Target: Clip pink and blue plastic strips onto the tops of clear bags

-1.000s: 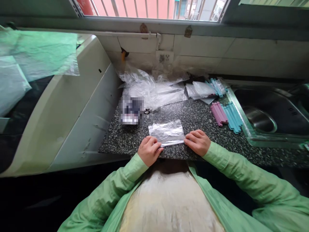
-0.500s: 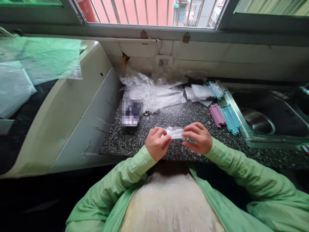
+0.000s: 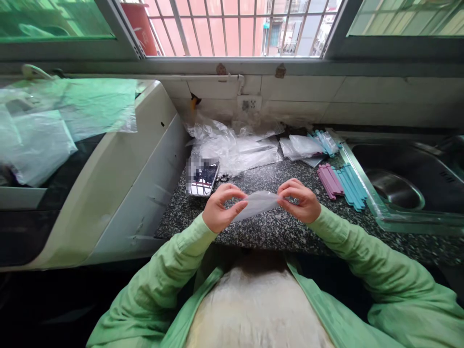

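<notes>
Evidently the clear plastic bag (image 3: pixel 259 202) is only partway handled: both ends are gripped, but it is not set down, and the pink bag clips (image 3: pixel 329 181) and teal bag clips (image 3: pixel 350 187), right of centre, lie untouched. It spans 2 hands over the bench (image 3: pixel 275 233), just below mid-frame, thin, cloudy and lightly creased. The fingers of the left hand (image 3: pixel 222 208) and right hand (image 3: pixel 300 201) pinch it, nearly closed.

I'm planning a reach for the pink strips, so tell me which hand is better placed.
Right hand, probably. The pink strips lie just off its side, while the left hand is farther across. Both hands hold the clear plastic, so the left would need to keep it.
</notes>
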`<state>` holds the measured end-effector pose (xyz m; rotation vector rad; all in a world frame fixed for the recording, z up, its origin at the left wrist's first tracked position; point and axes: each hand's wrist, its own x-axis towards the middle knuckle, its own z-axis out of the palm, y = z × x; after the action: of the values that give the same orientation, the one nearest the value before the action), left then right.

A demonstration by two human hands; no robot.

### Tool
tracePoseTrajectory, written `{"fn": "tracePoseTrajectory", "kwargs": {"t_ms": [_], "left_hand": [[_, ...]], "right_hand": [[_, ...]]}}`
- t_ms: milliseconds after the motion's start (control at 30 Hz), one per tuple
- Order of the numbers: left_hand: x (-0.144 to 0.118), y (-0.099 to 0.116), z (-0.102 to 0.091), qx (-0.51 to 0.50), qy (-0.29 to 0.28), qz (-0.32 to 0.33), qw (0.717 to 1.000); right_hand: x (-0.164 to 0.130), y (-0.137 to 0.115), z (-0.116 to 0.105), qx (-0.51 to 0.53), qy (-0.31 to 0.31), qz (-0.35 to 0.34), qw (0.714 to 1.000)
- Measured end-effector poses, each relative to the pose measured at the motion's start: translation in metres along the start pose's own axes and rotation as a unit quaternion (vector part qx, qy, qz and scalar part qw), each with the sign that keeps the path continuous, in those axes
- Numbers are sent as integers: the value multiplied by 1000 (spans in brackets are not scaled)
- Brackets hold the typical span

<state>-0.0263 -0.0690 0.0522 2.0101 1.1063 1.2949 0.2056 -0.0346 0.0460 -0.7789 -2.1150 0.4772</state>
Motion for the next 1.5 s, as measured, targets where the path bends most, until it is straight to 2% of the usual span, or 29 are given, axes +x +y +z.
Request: {"fn": "tracePoseTrajectory", "kwargs": {"t_ms": [133, 267, 467, 667, 833, 1033, 1200, 1333, 1500], "left_hand": [[18, 3, 6, -34, 13, 3, 999], [30, 2, 15, -95, 52, -8, 994], [30, -4, 20, -114, 100, -25, 988], [33, -3, 22, -141, 91, -38, 985], [33, -7, 23, -148, 133, -16, 980], [31, -8, 21, -97, 145, 7, 985], [32, -1, 21, -21, 137, 55, 989], [33, 6, 24, 29, 126, 86, 988], [33, 8, 24, 52, 112, 110, 986]], "right_hand": [[8, -3, -5, -4, 5, 0, 1000], [8, -1, -7, 7, 14, 24, 1000], [2, 7, -8, 78, 55, 87, 992], [5, 3, -10, 49, 51, 79, 994], [5, 2, -12, 45, 51, 76, 995], [7, 3, -21, 11, 46, 74, 996], [22, -8, -31, -74, 28, 23, 997], [33, -17, -23, -109, -11, -23, 994], [33, -17, -13, -104, -9, -33, 994]]}}
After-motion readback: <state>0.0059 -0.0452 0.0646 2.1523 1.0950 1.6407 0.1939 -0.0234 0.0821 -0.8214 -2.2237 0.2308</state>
